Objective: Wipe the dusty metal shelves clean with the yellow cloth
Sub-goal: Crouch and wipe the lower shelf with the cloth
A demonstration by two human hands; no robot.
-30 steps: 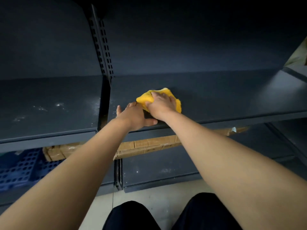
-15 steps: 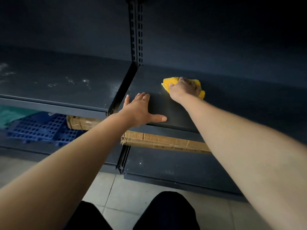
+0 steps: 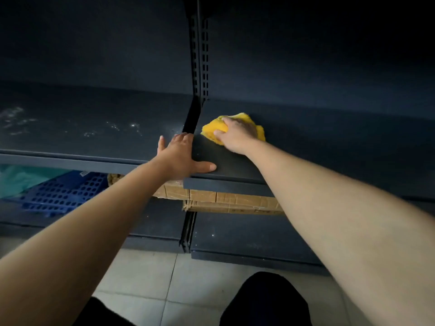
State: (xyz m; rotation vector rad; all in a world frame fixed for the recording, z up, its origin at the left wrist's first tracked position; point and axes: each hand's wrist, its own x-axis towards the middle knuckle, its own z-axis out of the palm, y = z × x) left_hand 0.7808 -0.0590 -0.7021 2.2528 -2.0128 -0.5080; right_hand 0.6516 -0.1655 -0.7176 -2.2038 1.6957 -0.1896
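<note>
My right hand [image 3: 236, 135] grips the bunched yellow cloth [image 3: 213, 131] and presses it on the right dark metal shelf [image 3: 329, 147], near that shelf's left end by the slotted upright post [image 3: 199, 67]. My left hand [image 3: 181, 156] lies flat with fingers spread across the gap where the left shelf [image 3: 82, 128] meets the right one, at the front edge. The left shelf carries pale dust streaks and specks. The right shelf looks darker with little dust showing.
Below the shelves sit flattened cardboard boxes [image 3: 226, 198], a blue perforated plastic crate [image 3: 63, 191] and something teal [image 3: 21, 180] at far left. A lower shelf [image 3: 247, 236] holds specks of dust. Pale floor tiles [image 3: 146, 274] and my dark-clad knees [image 3: 263, 300] fill the bottom.
The view has swung left. My right hand has slid the cloth leftward along the right shelf to its left end. My left hand has shifted left onto the seam between the shelves.
</note>
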